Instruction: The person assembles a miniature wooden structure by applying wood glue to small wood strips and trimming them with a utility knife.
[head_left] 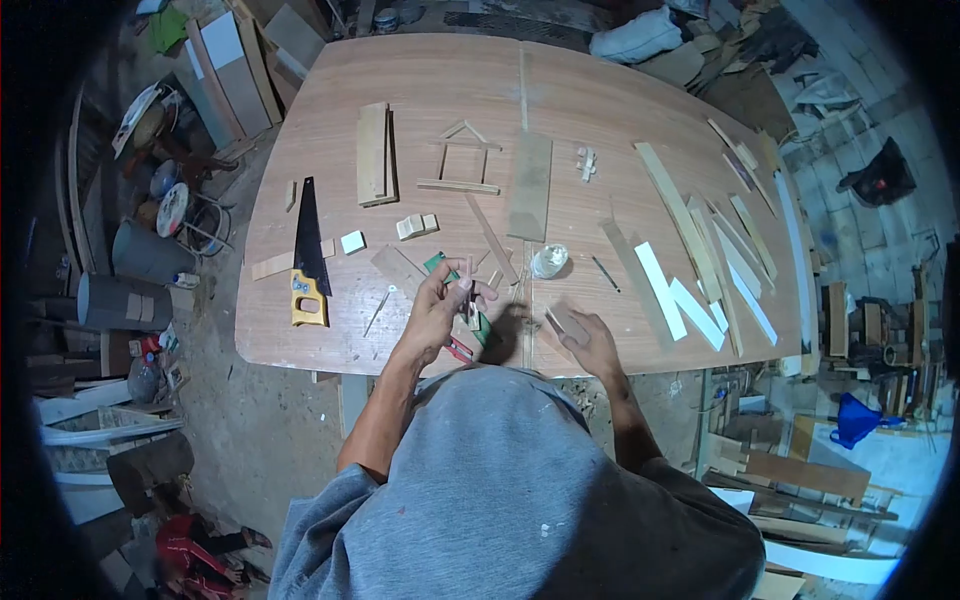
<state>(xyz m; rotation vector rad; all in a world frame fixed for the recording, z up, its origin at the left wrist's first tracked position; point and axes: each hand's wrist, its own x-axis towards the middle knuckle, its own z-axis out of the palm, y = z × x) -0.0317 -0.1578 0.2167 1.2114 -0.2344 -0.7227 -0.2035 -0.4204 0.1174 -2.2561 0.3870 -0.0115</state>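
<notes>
Left hand raised over the table edge, fingers pinched on a thin stick, upright, pale reddish wood. Right hand lying flat on a small block, possibly gripping it; hard to tell. Best kept steady and square, stick held near its end. Saw well to the left.

Can't make out any writing anywhere, honestly. Nothing legible on the saw, the white cup or the wood strips on the table. Same for the buckets on the floor: no labels, brands or numbers readable.
</notes>
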